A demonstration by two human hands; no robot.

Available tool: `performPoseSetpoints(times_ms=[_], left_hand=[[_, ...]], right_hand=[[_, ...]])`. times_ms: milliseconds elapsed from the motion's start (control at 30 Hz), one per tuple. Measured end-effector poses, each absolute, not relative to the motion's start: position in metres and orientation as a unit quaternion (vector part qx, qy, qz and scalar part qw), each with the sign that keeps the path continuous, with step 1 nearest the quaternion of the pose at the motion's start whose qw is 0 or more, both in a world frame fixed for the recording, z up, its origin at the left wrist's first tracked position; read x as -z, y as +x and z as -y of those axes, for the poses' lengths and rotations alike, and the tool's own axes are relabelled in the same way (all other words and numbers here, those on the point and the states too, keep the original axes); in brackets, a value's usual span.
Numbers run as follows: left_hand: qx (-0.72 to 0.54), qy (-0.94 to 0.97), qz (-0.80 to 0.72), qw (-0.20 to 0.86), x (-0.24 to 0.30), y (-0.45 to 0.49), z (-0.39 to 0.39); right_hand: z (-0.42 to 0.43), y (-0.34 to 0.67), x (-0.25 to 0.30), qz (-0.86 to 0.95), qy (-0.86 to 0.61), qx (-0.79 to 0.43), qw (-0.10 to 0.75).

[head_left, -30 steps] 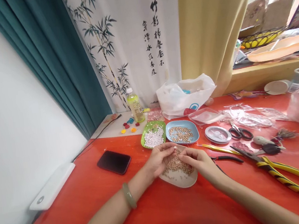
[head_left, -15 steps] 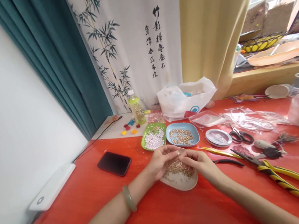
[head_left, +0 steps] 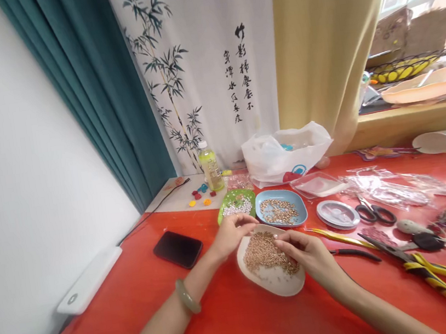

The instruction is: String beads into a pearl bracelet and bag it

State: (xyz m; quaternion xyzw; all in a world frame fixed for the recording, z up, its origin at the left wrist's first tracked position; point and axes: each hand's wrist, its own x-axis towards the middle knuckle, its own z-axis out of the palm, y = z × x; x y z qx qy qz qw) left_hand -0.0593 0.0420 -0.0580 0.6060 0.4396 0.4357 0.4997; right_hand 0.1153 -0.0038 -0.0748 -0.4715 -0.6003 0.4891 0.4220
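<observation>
My left hand (head_left: 231, 236) hovers between a green dish (head_left: 220, 211) of small white beads and a cream plate (head_left: 279, 289) of gold beads. Its thumb and fingertips are bent toward each other with a small gap, and nothing shows between them. Over the right side of the plate, the thumb and forefinger of my right hand (head_left: 307, 252) are pinched together. A tiny pale speck shows at those fingertips, too small to name. The gold beads (head_left: 266, 252) lie heaped across the plate's upper part. Behind it stands a blue dish (head_left: 302, 216) with larger gold beads.
Left lies a black phone (head_left: 177, 249). Right are a white spool (head_left: 337, 214), scissors (head_left: 374, 212), yellow tweezers (head_left: 336, 238) and yellow-handled pliers (head_left: 442, 280). A bottle (head_left: 211, 168) and a white plastic bag (head_left: 267, 155) stand at the back of the red table (head_left: 229, 326).
My hands, together over the plate before, are apart now. The left has drawn away toward the green dish, while the right stays over the plate's right side. The whole view has shifted slightly.
</observation>
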Motion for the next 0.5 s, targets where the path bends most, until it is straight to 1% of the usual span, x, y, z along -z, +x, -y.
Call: performPoseSetpoints(times_ms=[100,200,300,500], left_hand=[[-0.355,0.696,-0.466,0.416,0.065,-0.061,-0.042],[-0.305,0.763,-0.464,0.33,0.071,-0.06,-0.04],[-0.283,0.794,-0.465,0.272,0.075,-0.059,-0.038],[-0.262,0.828,-0.454,0.198,0.079,-0.051,-0.041]], right_hand=[[0.002,0.115,0.076,0.596,-0.474,-0.491,0.423],[0.002,0.115,0.075,0.584,-0.478,-0.495,0.432],[0.003,0.115,0.071,0.565,-0.484,-0.498,0.445],[0.003,0.117,0.064,0.555,-0.489,-0.493,0.458]])
